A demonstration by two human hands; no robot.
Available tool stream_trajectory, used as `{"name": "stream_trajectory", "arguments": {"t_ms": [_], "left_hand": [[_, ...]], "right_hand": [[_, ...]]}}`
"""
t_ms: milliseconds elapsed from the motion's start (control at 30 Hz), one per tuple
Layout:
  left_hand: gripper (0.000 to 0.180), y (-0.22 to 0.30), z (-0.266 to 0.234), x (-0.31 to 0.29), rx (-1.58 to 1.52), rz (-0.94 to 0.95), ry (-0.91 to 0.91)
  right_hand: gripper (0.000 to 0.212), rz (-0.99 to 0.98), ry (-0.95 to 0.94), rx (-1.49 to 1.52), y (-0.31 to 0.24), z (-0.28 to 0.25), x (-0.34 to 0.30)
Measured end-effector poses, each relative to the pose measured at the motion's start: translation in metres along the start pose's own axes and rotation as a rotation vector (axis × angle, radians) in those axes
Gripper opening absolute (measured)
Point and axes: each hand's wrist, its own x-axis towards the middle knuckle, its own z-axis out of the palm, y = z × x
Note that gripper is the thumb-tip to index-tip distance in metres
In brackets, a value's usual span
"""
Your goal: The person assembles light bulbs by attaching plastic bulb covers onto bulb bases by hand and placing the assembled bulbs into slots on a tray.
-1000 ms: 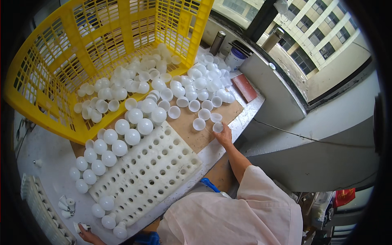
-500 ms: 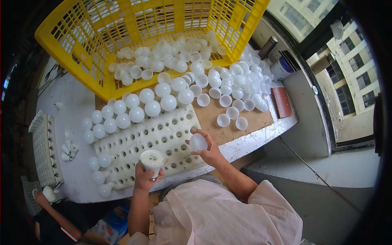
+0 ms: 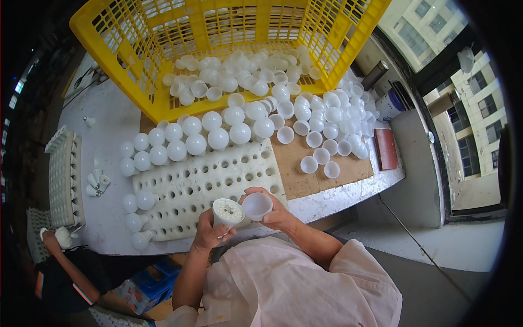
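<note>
In my left hand (image 3: 213, 231) is a white LED bulb base (image 3: 228, 211), its open top facing up with small dots on the board inside. My right hand (image 3: 280, 212) grips a translucent white bulb cover (image 3: 257, 206) by its side, with the hollow turned up toward me. Base and cover are side by side, very close; whether their rims touch I cannot tell. Both hands are over the near edge of a white tray with rows of holes (image 3: 218, 186). Round white bulbs (image 3: 218, 138) stand in rows along its far side, and several lie at its left end.
A yellow crate (image 3: 159, 110) full of loose covers lies tipped toward me. More covers (image 3: 321, 156) spread over brown cardboard (image 3: 299, 184) at right. Left are loose bulb bases (image 3: 97, 182) and stacked trays (image 3: 64, 180). A co-worker's hand (image 3: 52, 240) holds something white at lower left.
My right hand has tilted the cover so its hollow faces up and moved it left. My left hand has brought the base right, next to the cover. The whole view has shifted slightly.
</note>
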Motion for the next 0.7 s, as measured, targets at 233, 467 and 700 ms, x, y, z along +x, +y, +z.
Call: {"name": "stream_trajectory", "arguments": {"t_ms": [233,467,700], "left_hand": [[0.053,0.000,-0.005,-0.005,-0.012,-0.030,0.032],[0.047,0.013,-0.010,-0.008,0.003,-0.112,0.043],[0.052,0.038,-0.006,-0.011,0.655,-0.303,-0.031]], "right_hand": [[0.080,0.110,0.019,0.018,-0.002,0.000,-0.001],[0.082,0.093,-0.014,-0.411,-0.017,0.007,0.005],[0.083,0.117,-0.244,-1.316,-0.032,0.056,0.017]]}}
